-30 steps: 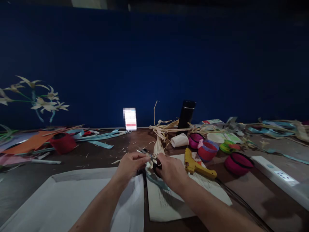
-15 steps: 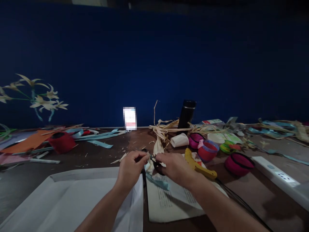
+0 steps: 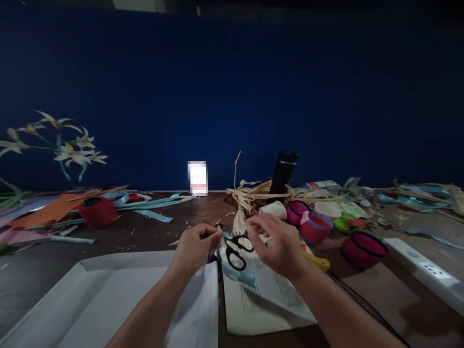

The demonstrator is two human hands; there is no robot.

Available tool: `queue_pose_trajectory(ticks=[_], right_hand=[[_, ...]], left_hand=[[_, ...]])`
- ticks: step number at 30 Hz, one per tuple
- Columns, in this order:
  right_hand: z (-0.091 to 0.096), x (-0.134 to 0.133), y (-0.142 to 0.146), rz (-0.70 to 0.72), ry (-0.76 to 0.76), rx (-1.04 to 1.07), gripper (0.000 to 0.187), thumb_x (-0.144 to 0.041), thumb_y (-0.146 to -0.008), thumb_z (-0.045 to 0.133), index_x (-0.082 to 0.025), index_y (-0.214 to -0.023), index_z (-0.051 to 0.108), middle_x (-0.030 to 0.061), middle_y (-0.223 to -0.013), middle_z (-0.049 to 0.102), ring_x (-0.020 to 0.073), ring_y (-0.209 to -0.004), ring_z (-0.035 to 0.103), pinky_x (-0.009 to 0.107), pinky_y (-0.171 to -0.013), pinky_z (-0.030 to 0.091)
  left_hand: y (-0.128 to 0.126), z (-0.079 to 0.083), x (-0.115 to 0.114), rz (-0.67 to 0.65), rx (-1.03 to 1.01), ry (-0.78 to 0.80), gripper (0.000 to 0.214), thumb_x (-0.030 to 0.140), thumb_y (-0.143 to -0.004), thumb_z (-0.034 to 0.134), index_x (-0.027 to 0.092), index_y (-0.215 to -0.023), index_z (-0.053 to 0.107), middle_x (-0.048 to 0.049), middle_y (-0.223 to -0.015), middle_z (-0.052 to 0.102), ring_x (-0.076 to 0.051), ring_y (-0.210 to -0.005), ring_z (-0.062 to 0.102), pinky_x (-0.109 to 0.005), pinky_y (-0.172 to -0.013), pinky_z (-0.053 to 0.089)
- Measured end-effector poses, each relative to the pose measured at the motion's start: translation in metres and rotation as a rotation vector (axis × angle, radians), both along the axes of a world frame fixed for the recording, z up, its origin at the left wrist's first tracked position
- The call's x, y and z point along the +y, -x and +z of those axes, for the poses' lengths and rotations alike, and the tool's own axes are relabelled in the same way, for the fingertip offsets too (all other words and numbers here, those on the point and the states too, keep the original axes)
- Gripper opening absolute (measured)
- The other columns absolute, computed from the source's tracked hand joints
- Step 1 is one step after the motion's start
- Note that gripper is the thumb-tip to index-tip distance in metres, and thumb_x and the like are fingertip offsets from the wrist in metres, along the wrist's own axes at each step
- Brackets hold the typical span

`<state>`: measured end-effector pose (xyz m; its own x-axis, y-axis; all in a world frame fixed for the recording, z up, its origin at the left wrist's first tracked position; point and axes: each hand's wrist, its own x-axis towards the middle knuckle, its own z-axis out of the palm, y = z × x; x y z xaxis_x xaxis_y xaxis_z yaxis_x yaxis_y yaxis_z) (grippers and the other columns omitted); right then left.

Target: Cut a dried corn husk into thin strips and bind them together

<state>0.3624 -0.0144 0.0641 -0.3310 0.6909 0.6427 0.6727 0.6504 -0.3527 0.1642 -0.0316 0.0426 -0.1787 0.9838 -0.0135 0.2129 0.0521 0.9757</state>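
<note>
My left hand (image 3: pixel 194 249) is closed in a pinch, thumb against forefinger, over the near edge of the work area. What it pinches is small and mostly hidden. To its right, scissors (image 3: pixel 238 249) with black loop handles lie on a printed paper sheet (image 3: pixel 268 309), their blades largely out of sight. A light blue ribbon (image 3: pixel 247 277) curls under the handles. My right hand (image 3: pixel 279 246) hovers just right of the scissors, fingers bent and apart, holding nothing. Behind it lies a bundle of dried husk strips (image 3: pixel 239 223).
A white paper sheet (image 3: pixel 108 299) covers the front left. Right of my hand are a yellow tool handle (image 3: pixel 321 261), ribbon rolls (image 3: pixel 364 252) and a power strip (image 3: pixel 420 263). A black bottle (image 3: pixel 284 176) and husk flowers (image 3: pixel 74 153) stand at the back.
My right hand has let go of the scissors and lifted slightly to the right, its fingers spreading. The scissors now rest on the printed sheet. My left hand keeps its pinch.
</note>
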Motion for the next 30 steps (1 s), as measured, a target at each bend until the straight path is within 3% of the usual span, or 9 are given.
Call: queue_pose_trajectory(ticks=[3, 7, 10, 14, 16, 20, 25, 30], right_hand=[[-0.013, 0.019, -0.005, -0.202, 0.061, 0.117, 0.022, -0.033, -0.086, 0.043, -0.02, -0.092, 0.06, 0.0035, -0.087, 0.067, 0.0155, -0.075, 0.059, 0.024, -0.067, 0.04], [-0.025, 0.033, -0.006, -0.338, 0.201, -0.02, 0.02, -0.034, -0.085, 0.044, -0.025, -0.086, 0.062, 0.0001, -0.081, 0.068, 0.0171, -0.071, 0.061, 0.025, -0.059, 0.037], [-0.029, 0.034, -0.001, -0.352, 0.292, -0.156, 0.022, -0.039, -0.085, 0.044, -0.026, -0.092, 0.06, 0.0014, -0.081, 0.068, 0.0188, -0.074, 0.062, 0.026, -0.059, 0.036], [-0.035, 0.035, 0.006, -0.35, 0.407, -0.277, 0.045, -0.057, -0.076, 0.051, -0.021, -0.103, 0.054, 0.0068, -0.087, 0.066, 0.023, -0.077, 0.062, 0.028, -0.06, 0.037], [-0.04, 0.039, 0.009, -0.325, 0.445, -0.252, 0.042, -0.051, -0.075, 0.055, -0.019, -0.1, 0.053, 0.0077, -0.09, 0.064, 0.0224, -0.078, 0.062, 0.028, -0.061, 0.037], [-0.046, 0.049, 0.013, -0.245, 0.477, -0.079, 0.012, -0.022, -0.077, 0.052, -0.017, -0.088, 0.055, 0.0045, -0.083, 0.064, 0.0169, -0.077, 0.06, 0.025, -0.065, 0.038], [-0.039, 0.053, 0.012, -0.188, 0.434, 0.104, 0.01, -0.02, -0.076, 0.05, -0.019, -0.085, 0.054, 0.0008, -0.076, 0.063, 0.0144, -0.07, 0.058, 0.024, -0.063, 0.04], [-0.016, 0.052, 0.014, -0.086, 0.203, 0.145, 0.013, -0.018, -0.076, 0.048, -0.018, -0.087, 0.055, 0.0032, -0.083, 0.062, 0.0142, -0.072, 0.056, 0.024, -0.067, 0.041]], left_hand=[[-0.005, 0.0, -0.007, -0.219, -0.116, 0.124, 0.023, 0.036, -0.064, 0.067, 0.014, -0.065, 0.062, 0.0013, -0.058, 0.06, -0.01, -0.056, 0.056, -0.022, -0.059, 0.046], [-0.016, -0.005, -0.016, -0.471, -0.131, 0.286, 0.02, 0.031, -0.061, 0.069, 0.013, -0.066, 0.06, -0.0022, -0.06, 0.063, -0.013, -0.054, 0.06, -0.025, -0.057, 0.049], [-0.018, -0.011, -0.019, -0.525, -0.067, 0.309, 0.018, 0.03, -0.063, 0.065, 0.014, -0.066, 0.058, -0.0035, -0.059, 0.064, -0.013, -0.049, 0.059, -0.024, -0.05, 0.047], [-0.01, -0.008, -0.018, -0.58, 0.039, 0.314, 0.014, 0.028, -0.063, 0.062, 0.015, -0.067, 0.06, -0.0009, -0.055, 0.061, -0.015, -0.051, 0.061, -0.022, -0.044, 0.045], [-0.002, -0.001, -0.016, -0.604, 0.077, 0.331, 0.014, 0.029, -0.062, 0.063, 0.016, -0.067, 0.061, 0.0001, -0.056, 0.06, -0.014, -0.05, 0.06, -0.021, -0.041, 0.043], [0.013, 0.01, -0.009, -0.543, 0.144, 0.275, 0.019, 0.034, -0.064, 0.062, 0.016, -0.07, 0.064, -0.0013, -0.062, 0.064, -0.007, -0.039, 0.047, -0.018, -0.036, 0.033], [0.022, 0.01, 0.002, -0.195, 0.001, 0.09, 0.023, 0.04, -0.066, 0.062, 0.017, -0.071, 0.061, 0.0042, -0.056, 0.056, -0.005, -0.04, 0.039, -0.017, -0.037, 0.027], [0.024, 0.002, 0.011, 0.025, -0.067, 0.016, 0.031, 0.046, -0.066, 0.062, 0.016, -0.075, 0.06, 0.0063, -0.048, 0.046, -0.005, -0.041, 0.037, -0.016, -0.039, 0.028]])
